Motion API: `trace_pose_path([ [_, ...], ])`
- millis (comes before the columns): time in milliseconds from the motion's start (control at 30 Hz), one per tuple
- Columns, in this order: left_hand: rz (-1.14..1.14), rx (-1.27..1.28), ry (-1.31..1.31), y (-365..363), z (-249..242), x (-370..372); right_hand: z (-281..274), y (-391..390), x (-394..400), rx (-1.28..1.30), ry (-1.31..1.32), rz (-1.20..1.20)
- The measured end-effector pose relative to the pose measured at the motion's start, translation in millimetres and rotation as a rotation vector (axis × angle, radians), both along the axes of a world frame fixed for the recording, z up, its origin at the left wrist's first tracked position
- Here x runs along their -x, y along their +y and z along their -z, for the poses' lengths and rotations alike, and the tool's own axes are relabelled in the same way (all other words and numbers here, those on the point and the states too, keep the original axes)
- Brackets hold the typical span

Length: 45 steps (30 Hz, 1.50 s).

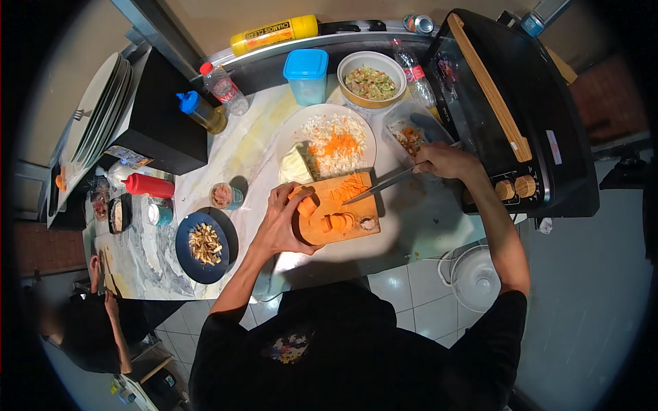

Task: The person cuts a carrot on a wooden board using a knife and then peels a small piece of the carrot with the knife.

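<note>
A wooden cutting board [343, 236] lies near the counter's front edge, bearing thin carrot strips [351, 186] and round carrot slices [337, 222]. My left hand [279, 222] is at the board's left side, its fingers closed on a carrot piece [306, 206]. My right hand [447, 162] grips a knife [384, 183] at the right, its blade tip over the board beside the strips. Behind the board, a large plate [290, 123] holds chopped white vegetable, orange bits and a cabbage wedge [295, 164].
A blue plate [184, 248] of chopped brown pieces sits at left. Behind are a blue-lidded container [306, 65], a bowl [343, 63] and bottles. A plastic tub [392, 113] is near my right hand. A black oven [514, 82] stands right. Another person [86, 325] is at lower left.
</note>
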<state>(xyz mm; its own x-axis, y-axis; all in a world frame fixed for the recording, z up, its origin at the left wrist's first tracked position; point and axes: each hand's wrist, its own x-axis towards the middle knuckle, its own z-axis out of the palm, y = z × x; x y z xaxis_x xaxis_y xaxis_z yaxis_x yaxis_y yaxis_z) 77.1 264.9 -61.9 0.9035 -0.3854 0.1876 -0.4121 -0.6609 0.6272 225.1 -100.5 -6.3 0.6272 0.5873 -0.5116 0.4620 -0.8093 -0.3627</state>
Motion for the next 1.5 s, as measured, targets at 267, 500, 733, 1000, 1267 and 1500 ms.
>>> trace_pose_path([
  [267, -0.005, 0.007, 0.006, -3, 1, -1, 13, 17, -17, -0.117, -0.305, 0.179],
  [500, -0.018, -0.007, 0.004, -4, 2, 2, -10, 7, -7, -0.135, -0.289, 0.192],
  [733, -0.020, -0.020, -0.001, -5, 6, 4, -6, -11, 34, -0.186, -0.197, 0.084],
  [1000, -0.037, -0.041, -0.019, -8, 10, 7, -6, 3, 46, -0.043, -0.112, 0.052],
  [1267, -0.025, -0.060, 0.002, -11, 9, 8, 12, 15, 43, -0.106, -0.276, 0.123],
  [1500, -0.022, -0.051, 0.019, -15, 11, 10, 2, 13, 48, -0.044, -0.354, 0.445],
])
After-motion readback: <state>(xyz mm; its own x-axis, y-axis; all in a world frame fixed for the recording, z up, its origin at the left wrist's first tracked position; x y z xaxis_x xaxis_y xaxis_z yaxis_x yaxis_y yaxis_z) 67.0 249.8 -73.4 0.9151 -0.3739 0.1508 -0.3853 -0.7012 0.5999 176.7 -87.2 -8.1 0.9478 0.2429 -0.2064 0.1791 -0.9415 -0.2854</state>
